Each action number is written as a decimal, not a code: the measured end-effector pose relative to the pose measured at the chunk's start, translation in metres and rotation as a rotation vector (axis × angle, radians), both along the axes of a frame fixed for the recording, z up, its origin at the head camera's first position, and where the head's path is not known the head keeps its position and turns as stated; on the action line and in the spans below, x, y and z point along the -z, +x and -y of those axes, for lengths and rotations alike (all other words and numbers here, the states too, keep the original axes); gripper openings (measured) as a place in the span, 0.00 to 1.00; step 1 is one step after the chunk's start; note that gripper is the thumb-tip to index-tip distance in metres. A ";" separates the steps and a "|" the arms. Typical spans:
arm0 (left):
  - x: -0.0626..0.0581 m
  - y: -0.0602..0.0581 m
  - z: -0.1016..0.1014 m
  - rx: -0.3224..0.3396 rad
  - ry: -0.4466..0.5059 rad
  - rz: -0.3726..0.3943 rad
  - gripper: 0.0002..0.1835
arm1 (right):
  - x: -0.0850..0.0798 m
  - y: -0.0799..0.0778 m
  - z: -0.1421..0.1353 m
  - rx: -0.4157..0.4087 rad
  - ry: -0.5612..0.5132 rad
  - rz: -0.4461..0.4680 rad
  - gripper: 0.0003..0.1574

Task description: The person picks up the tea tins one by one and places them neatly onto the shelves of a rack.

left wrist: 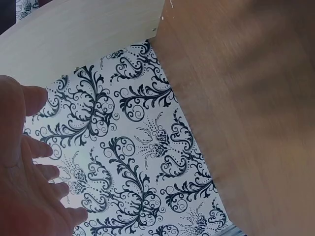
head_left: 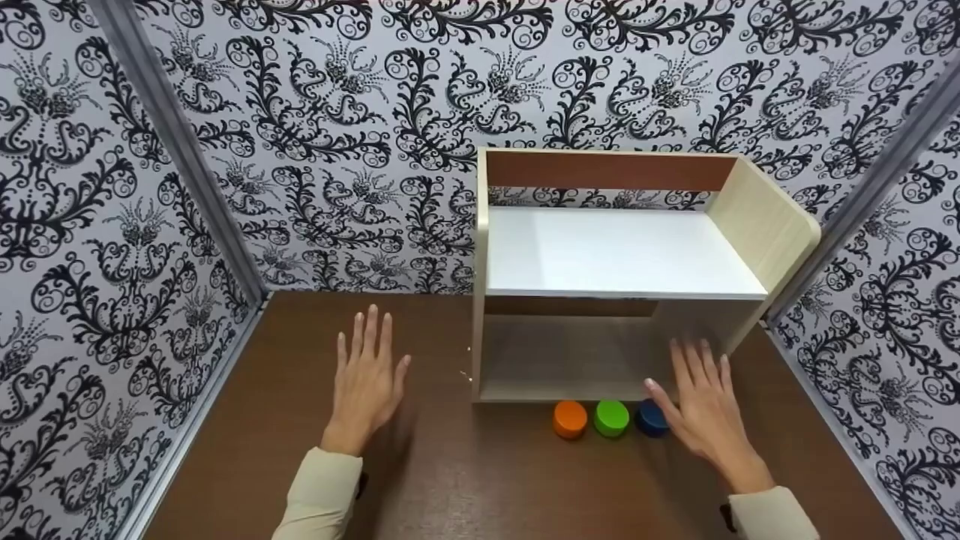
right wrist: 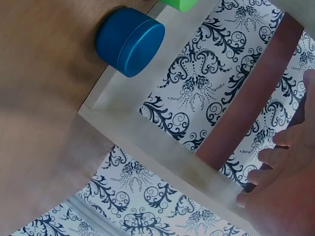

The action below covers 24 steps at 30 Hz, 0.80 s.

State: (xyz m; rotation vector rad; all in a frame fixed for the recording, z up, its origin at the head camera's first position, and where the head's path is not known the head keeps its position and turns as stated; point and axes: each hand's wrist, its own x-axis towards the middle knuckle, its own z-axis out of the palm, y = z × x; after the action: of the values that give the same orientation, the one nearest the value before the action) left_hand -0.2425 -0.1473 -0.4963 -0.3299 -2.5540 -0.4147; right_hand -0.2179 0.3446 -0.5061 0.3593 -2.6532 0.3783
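My left hand [head_left: 365,390] hovers over the brown table left of a small shelf unit, its fingers straight and holding nothing. The right hand [head_left: 709,416] is spread in front of the unit's lower right part, also holding nothing, and partly covers a round blue container [head_left: 649,421]. Beside that container stand a green one [head_left: 611,418] and an orange one [head_left: 570,420], in a row along the unit's front edge. In the right wrist view the blue container [right wrist: 130,42] is a short lidded cylinder, apart from the hand, with part of the green container [right wrist: 181,4] near it.
The shelf unit has pale wooden sides [head_left: 765,217], a white upper shelf [head_left: 615,251] and a lower compartment [head_left: 562,356]. It stands on the brown table [head_left: 442,472] near the back wall. Black-and-white patterned walls [head_left: 315,135] with grey corner strips [head_left: 180,142] enclose the table.
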 end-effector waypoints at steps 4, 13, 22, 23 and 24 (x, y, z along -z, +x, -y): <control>-0.001 -0.002 -0.002 0.000 0.005 0.001 0.36 | 0.000 0.000 -0.002 0.001 0.002 0.023 0.49; 0.000 -0.005 -0.006 0.015 0.002 -0.006 0.35 | 0.001 -0.001 -0.003 -0.007 -0.004 -0.038 0.46; -0.002 -0.009 -0.009 0.014 0.027 -0.053 0.29 | 0.000 -0.003 -0.001 -0.020 -0.026 -0.130 0.39; -0.003 -0.010 -0.010 0.015 0.026 -0.058 0.28 | 0.000 -0.004 0.000 -0.018 -0.031 -0.131 0.38; -0.003 -0.010 -0.010 0.016 0.026 -0.062 0.26 | -0.001 -0.004 0.000 -0.016 -0.035 -0.133 0.37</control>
State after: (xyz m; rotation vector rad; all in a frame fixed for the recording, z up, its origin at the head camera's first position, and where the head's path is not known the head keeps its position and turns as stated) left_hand -0.2523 -0.1368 -0.4933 -0.3479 -2.4847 -0.4369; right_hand -0.2219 0.3447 -0.5055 0.3809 -2.5123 0.3911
